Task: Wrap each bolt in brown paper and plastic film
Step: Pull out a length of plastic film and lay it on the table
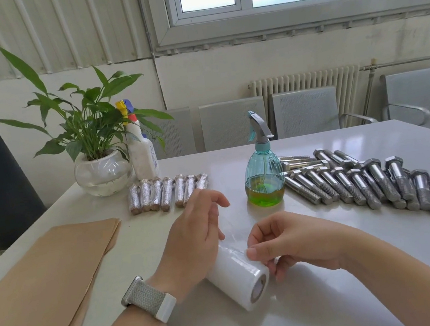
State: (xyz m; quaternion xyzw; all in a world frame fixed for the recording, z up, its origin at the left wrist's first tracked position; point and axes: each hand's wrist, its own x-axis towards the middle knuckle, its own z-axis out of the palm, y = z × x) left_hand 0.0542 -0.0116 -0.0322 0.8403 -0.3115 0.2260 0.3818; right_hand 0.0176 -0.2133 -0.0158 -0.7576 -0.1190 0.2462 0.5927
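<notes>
A white roll of plastic film point(237, 276) lies on the table in front of me. My right hand point(286, 243) pinches the film's loose edge at the top of the roll. My left hand point(197, 230) is over the roll's far end with fingers relaxed, and a strip of clear film point(229, 231) stretches up between the two hands. A stack of brown paper sheets point(47, 286) lies at the left. Several wrapped bolts point(167, 195) stand in a row behind my hands. Several bare steel bolts point(359, 180) lie in a spread at the right.
A teal spray bottle point(264, 173) with green liquid stands between the wrapped and bare bolts. A potted plant in a glass bowl point(101, 174) and a white spray bottle point(142, 155) stand at the back left. Grey chairs point(305, 113) line the table's far edge.
</notes>
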